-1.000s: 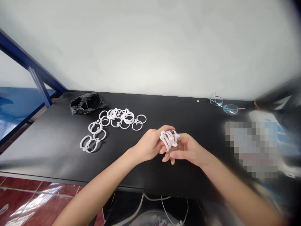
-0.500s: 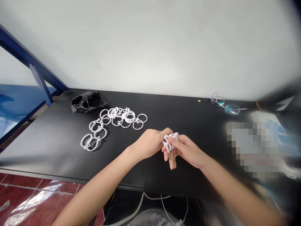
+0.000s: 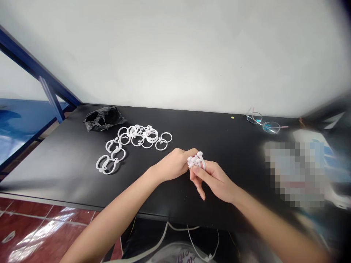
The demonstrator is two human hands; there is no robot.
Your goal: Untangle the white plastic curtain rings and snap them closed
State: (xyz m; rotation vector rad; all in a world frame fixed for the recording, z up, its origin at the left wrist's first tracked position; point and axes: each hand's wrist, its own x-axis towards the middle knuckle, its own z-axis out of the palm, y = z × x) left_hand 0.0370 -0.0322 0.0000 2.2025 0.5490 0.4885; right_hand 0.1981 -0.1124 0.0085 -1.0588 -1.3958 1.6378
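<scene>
Black table [image 3: 205,133] under a pale wall [image 3: 164,54], one bunch of white bands [image 3: 198,160] held near the centre

One blue metal frame [image 3: 51,95] slants down the upper left of the picture, with red tiled floor [image 3: 27,223] at the lower left. One crumpled black bag [image 3: 104,119] lies open-mouthed on the table, left of centre and close to the wall.

Loose white rings [image 3: 137,136] curve across the table from centre-left towards the middle. Two overlap at the lower left end, a few more lie just above them, and two sit at the right end; the pile between is too tangled to count.

Near the middle of the frame, the left hand [image 3: 175,162] has its grip pressed together on the left side of the bunch, index finger along the top. At least four rounded knobs show on the bunch; the full number is hidden. The right hand [image 3: 218,179] pinches the same bunch from the right, thumb laid against its lower side, so neither grip is spread. Some fingers hang below; whose they are I cannot tell.

One yellowish speck [image 3: 232,117] and one pair of eyeglasses [image 3: 271,128] lie at the upper right of the table. One pixelated patch [image 3: 294,175] covers something at the right.
</scene>
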